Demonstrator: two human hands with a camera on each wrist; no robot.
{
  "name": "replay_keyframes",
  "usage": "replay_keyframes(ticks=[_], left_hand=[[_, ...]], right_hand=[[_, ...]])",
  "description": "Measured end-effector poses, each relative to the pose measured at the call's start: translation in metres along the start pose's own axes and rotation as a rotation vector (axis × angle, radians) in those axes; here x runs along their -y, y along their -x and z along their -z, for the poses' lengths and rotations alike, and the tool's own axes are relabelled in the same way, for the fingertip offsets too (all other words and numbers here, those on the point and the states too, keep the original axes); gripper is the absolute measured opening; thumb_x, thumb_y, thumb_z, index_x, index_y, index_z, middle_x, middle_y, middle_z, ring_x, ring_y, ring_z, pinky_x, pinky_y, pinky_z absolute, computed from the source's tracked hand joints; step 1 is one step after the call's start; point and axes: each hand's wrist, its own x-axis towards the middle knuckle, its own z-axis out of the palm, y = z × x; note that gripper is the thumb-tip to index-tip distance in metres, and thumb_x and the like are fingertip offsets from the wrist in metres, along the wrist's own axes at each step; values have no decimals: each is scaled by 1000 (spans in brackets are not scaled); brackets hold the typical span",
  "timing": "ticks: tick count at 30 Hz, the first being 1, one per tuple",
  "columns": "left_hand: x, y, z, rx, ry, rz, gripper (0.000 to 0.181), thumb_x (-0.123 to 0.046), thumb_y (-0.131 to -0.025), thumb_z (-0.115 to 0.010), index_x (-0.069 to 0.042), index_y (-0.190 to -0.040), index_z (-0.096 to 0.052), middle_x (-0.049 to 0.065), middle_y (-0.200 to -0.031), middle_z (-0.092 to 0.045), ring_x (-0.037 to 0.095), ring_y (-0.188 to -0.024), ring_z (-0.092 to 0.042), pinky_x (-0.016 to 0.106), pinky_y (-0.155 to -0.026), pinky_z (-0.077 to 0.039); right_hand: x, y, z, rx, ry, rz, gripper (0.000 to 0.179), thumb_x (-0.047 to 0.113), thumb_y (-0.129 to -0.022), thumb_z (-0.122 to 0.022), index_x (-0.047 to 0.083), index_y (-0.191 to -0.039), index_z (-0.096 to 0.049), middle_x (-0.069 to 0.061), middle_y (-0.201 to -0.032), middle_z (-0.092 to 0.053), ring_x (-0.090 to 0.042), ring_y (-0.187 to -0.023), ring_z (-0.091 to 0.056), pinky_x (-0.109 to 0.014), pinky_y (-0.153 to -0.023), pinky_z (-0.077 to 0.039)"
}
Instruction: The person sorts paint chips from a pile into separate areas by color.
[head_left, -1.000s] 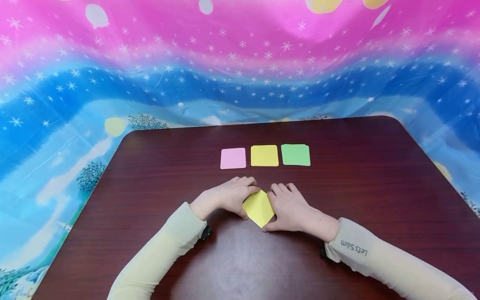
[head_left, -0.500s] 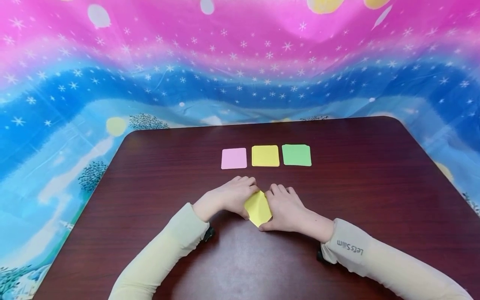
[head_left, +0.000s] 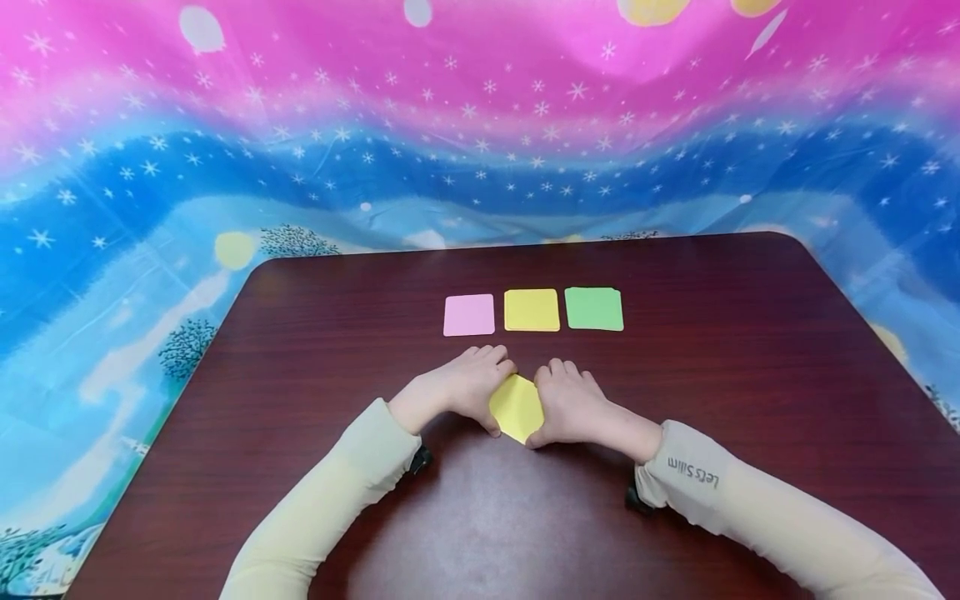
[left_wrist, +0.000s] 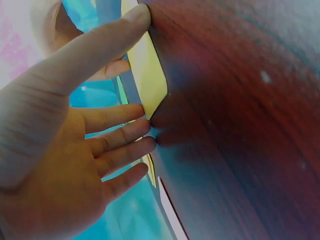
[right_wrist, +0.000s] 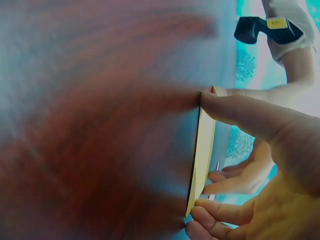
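Observation:
A flat piece of yellow paper (head_left: 517,407) lies at the middle of the table, one corner toward the person. My left hand (head_left: 472,385) holds its left side, thumb at the near edge and fingers at the far edge. In the left wrist view the thumb (left_wrist: 137,14) rests on the paper's rim and the index fingertip touches its far end. My right hand (head_left: 573,406) holds the right side the same way. In the right wrist view its thumb (right_wrist: 210,102) is at one end of the yellow paper (right_wrist: 204,145) and fingertips at the other.
Beyond the hands lie three squares in a row: pink (head_left: 469,315), yellow (head_left: 532,310) and green (head_left: 594,309). The yellow and green ones show more than one layer. A patterned cloth (head_left: 480,167) hangs behind the dark wooden table (head_left: 345,333).
Both hands stay at the yellow paper and have shifted slightly. The paper's visible outline has gone from a diamond to a more six-sided shape. The three squares behind stay in place.

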Motion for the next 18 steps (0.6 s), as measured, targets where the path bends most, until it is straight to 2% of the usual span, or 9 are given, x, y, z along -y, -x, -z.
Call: replay_keyframes(ticks=[5,18], left_hand=[[2,0,1,-6,42,-7,75,-50,-53,-81,-10,-110,-53,1,-103,-46,18,-97,-45,30,-83,-37],[5,-2,0,20,88,5,73,-51,-52,-81,-8,-101,-50,1,-99,-42,17,-92,-42,28,-80,-36]], right_hand=[[-2,-5,5,67,-64,-22,72,44,-47,-83,4,-98,-51,-7,-86,-46,-24,-81,-43,-39,-65,-39],[-6,-13,8,121,-64,-22,71,41,-44,-84,4,-92,-47,-8,-84,-42,-25,-80,-41,-37,-60,-39]])
